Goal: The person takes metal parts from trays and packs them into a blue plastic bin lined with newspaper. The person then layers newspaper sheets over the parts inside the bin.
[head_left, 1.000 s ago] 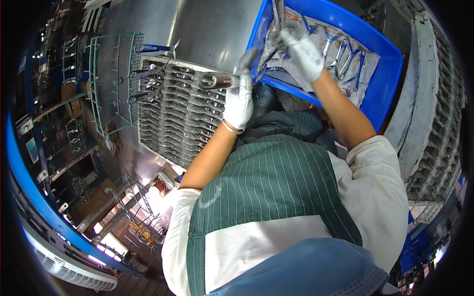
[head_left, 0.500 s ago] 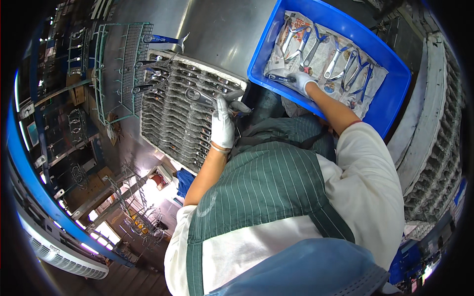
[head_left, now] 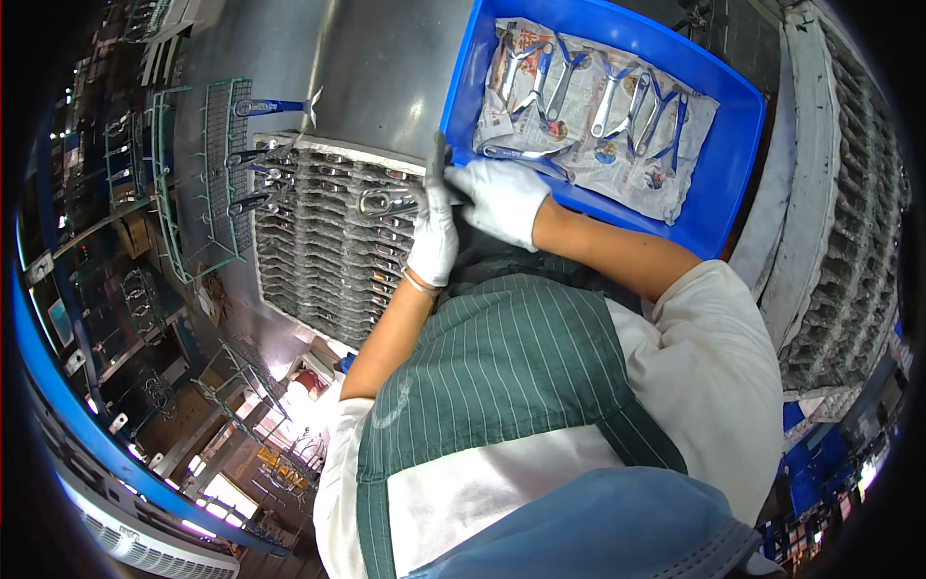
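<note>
Head view, left hand: the gloved left hand point(head_left: 434, 241) is gripping a silver wrench point(head_left: 386, 202) near the centre of the frame, fingers pointing toward the top edge
Right hand: the gloved right hand point(head_left: 503, 201) is sitting right of the left hand, fingertips overlapping it; whether they are touching or clamping anything I cannot tell
Silver wrench: its end is pointing toward the left of the frame, showing over the grey tray point(head_left: 313, 251)
Grey tray: it is lying left of centre, its rows holding shiny tools
Blue-handled wrench point(head_left: 270, 107): it is lying at upper left, beside the green wire rack point(head_left: 219, 159)
Blue bin point(head_left: 735, 164): it is filling the upper right, printed paper point(head_left: 617, 183) lining it and several wrenches point(head_left: 640, 101) lying on top
</note>
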